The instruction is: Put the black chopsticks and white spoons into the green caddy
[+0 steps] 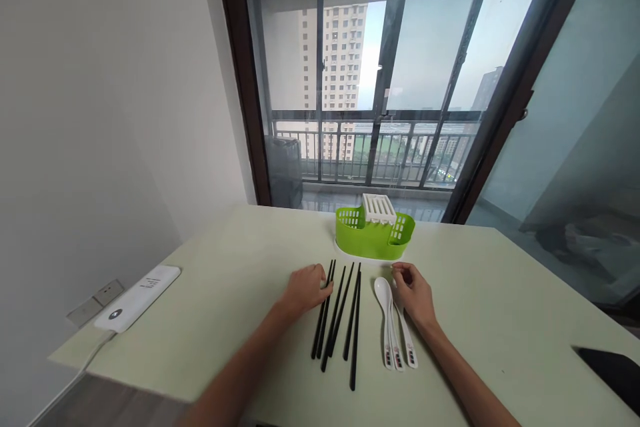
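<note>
My left hand [309, 288] is curled at the left side of several black chopsticks [344, 313], its thumb lying across the leftmost ones. I cannot tell whether its fingers grip any of them. The chopsticks lie in a loose, slightly fanned row with their thicker ends toward me. My right hand [415, 295] is closed at the bowl end of the rightmost white spoon [411, 350], and its fingers hide that bowl. More white spoons [384, 293] lie together just left of it, with printed handle ends toward me. Behind both hands stands a green cutlery basket [371, 240].
A white slotted piece [379, 208] sits on top of the basket. On the pale table [240, 267], a white power strip [137, 297] with a cable lies at the left edge by the wall. A dark flat object [613, 373] is at the right edge. Glass doors stand behind.
</note>
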`<move>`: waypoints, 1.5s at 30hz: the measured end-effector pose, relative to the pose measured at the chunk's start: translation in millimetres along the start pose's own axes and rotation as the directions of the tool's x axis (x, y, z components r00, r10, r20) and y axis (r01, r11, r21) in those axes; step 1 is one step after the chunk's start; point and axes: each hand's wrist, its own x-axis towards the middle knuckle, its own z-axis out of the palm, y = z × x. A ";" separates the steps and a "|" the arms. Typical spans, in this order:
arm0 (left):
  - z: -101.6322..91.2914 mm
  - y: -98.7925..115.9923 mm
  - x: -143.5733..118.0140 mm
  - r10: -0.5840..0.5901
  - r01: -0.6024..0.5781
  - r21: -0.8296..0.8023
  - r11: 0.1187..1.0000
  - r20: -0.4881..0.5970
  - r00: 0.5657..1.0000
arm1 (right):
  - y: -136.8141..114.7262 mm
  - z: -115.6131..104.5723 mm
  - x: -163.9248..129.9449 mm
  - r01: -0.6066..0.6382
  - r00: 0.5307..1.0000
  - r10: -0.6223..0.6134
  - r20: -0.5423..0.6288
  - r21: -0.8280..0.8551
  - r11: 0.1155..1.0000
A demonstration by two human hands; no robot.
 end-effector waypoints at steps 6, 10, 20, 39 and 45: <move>-5.3 -5.7 1.8 -0.098 0.098 0.063 0.993 0.006 0.995 | 1.7 -0.3 0.9 0.009 1.000 -0.009 0.004 -0.004 1.000; -10.3 -13.4 4.5 -0.184 0.187 0.123 0.975 -0.036 0.982 | 1.1 -1.2 0.1 0.009 1.000 -0.009 -0.003 -0.012 1.000; -13.4 -20.1 8.9 -0.196 0.202 0.161 0.966 -0.049 0.979 | 1.2 -2.1 0.0 -0.002 1.000 0.002 0.000 -0.009 1.000; 0.8 -20.6 8.8 -0.133 0.149 0.193 0.970 -0.094 0.987 | 4.1 -1.9 -0.7 -0.016 1.000 0.016 0.004 -0.004 1.000; -1.4 -16.4 11.6 -0.096 0.119 0.129 0.985 -0.166 0.981 | 2.5 -2.1 -0.8 -0.016 1.000 0.016 0.000 -0.008 1.000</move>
